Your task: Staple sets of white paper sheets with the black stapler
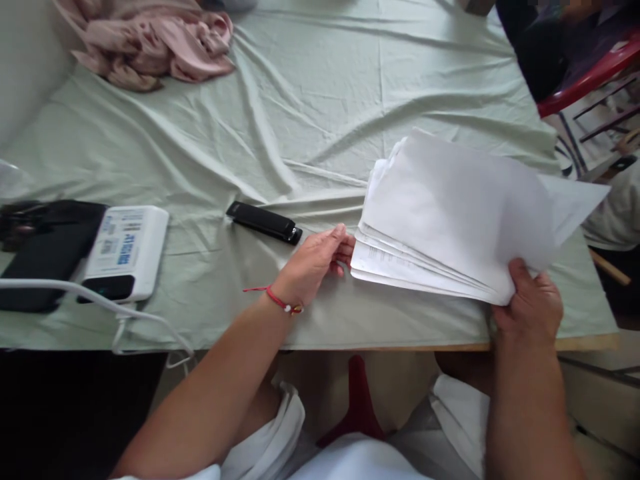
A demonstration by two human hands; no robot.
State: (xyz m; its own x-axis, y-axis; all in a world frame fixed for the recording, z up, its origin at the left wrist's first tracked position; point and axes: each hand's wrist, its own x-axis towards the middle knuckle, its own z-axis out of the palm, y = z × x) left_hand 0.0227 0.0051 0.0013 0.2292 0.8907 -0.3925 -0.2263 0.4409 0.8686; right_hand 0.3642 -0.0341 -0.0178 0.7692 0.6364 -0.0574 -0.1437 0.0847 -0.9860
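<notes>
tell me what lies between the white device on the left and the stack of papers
In the head view, a black stapler lies on the green sheet between the white device and the paper stack; the left hand is there too, touching the stack's edge.

The right hand (533,303) has its fingers tucked out of sight beneath the stack of papers (450,220), only the thumb showing on top. The left hand's (315,260) fingertips vanish behind the stack's near edge. Print on the lower sheets is too small to read, as is the label on the white device (127,250). The pink cloth (155,40) is cut off by the top edge.
</notes>
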